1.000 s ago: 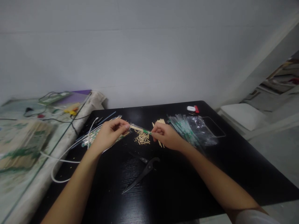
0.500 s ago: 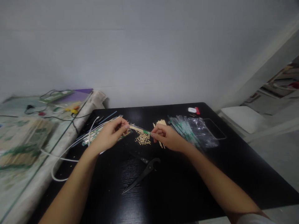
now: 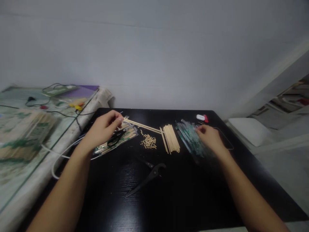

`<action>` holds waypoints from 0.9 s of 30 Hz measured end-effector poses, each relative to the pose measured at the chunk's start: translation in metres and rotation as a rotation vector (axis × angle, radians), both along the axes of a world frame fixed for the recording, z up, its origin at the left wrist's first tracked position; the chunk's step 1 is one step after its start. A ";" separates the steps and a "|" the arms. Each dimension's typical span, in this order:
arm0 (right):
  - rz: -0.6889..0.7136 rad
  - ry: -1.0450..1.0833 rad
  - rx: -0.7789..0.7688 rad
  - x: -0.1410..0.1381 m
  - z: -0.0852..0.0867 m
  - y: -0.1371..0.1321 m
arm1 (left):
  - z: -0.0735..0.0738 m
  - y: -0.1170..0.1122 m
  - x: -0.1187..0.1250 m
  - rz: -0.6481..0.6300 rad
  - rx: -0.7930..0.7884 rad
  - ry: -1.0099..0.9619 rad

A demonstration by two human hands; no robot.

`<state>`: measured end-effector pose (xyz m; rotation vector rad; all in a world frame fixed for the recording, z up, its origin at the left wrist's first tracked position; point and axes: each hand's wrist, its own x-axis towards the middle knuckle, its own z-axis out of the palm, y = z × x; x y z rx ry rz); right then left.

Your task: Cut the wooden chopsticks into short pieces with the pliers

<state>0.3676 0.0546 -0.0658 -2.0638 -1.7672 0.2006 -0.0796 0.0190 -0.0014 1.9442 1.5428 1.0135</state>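
My left hand (image 3: 105, 127) pinches a pair of pale wooden chopsticks (image 3: 142, 125) by one end. The chopsticks slant down to the right, their far ends at a row of bare chopsticks (image 3: 172, 138). My right hand (image 3: 210, 137) is over a pile of clear and green plastic wrappers (image 3: 189, 135), fingers curled together; whether a wrapper is between them is hidden. Short cut wooden pieces (image 3: 149, 141) lie heaped between the hands. Beneath my left hand are wrapped chopsticks (image 3: 127, 137) and black-handled scissors (image 3: 116, 137).
A dark, pointed, spread tool (image 3: 153, 174) lies nearer on the black table (image 3: 193, 196). A white case (image 3: 200, 117) with a red part stands at the back right. A white cable (image 3: 54, 167) loops at left, beside a glass-topped surface with bundled chopsticks (image 3: 26, 135).
My right hand has moved right, from the end of the chopsticks to the wrapper pile. My left hand has shifted slightly left with the chopsticks, which now show bare.
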 end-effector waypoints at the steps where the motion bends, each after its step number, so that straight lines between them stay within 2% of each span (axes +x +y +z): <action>1: -0.020 -0.021 -0.021 0.000 -0.003 0.002 | -0.001 -0.001 0.003 -0.033 -0.011 0.022; 5: -0.026 -0.137 -0.022 -0.009 -0.011 0.005 | -0.002 -0.004 0.011 -0.162 -0.050 0.099; 8: 0.063 -0.097 0.066 -0.027 -0.009 -0.001 | -0.002 -0.006 0.018 -0.243 -0.074 0.155; 11: 0.354 0.200 0.010 -0.057 0.006 -0.016 | -0.003 -0.006 0.027 -0.319 -0.095 0.192; 13: 0.579 0.387 -0.141 -0.082 0.020 -0.030 | -0.006 -0.007 0.033 -0.357 -0.111 0.203; 16: 0.873 0.543 -0.408 -0.116 0.036 -0.045 | -0.012 -0.008 0.040 -0.397 -0.104 0.206; 18: 0.955 0.629 -0.483 -0.133 0.038 -0.050 | -0.016 -0.009 0.044 -0.393 -0.095 0.209; 23: 0.898 0.766 -0.568 -0.144 0.024 -0.041 | -0.022 -0.008 0.050 -0.351 -0.122 0.193; 25: 0.850 0.746 -0.569 -0.138 0.021 -0.035 | -0.023 -0.009 0.051 -0.336 -0.165 0.213; 27: 0.792 0.657 -0.508 -0.131 0.020 -0.029 | -0.024 -0.015 0.052 -0.310 -0.205 0.299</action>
